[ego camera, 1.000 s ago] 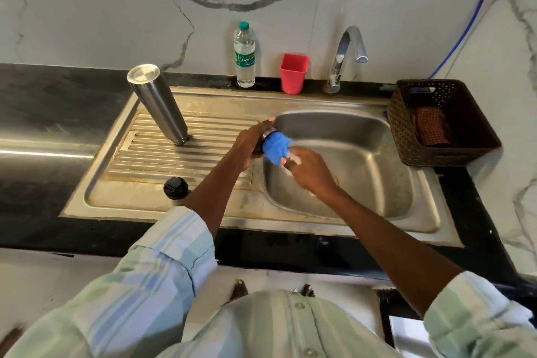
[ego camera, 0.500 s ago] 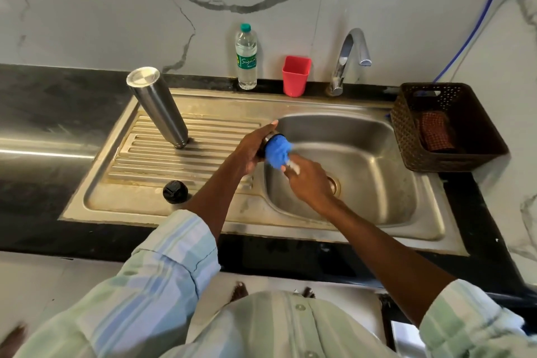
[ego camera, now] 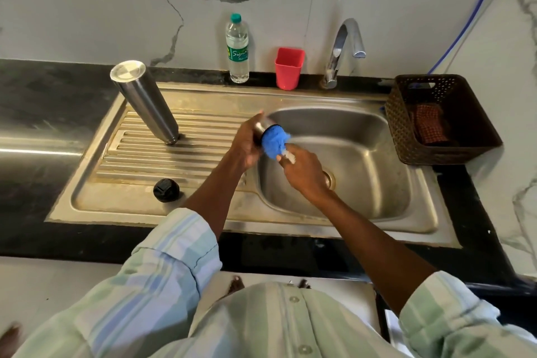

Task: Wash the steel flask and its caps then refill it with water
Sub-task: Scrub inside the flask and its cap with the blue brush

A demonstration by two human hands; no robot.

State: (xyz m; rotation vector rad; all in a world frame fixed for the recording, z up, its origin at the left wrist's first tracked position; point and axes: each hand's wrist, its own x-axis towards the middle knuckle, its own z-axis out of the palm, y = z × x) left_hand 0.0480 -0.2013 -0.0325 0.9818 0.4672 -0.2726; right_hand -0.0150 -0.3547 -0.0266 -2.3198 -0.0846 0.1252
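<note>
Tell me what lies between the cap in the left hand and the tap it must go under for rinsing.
Nothing visible. The cap, held by the left hand over the basin's left rim, has open basin between it and the tap. Only the blue brush, held by the right hand, touches it.

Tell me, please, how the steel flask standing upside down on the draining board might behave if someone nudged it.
The flask looks tall and narrow, standing mouth-down on the ribbed draining board, so it would probably tip easily. Being round, it would likely roll afterwards. Its polished steel is probably slippery if wet.
</note>
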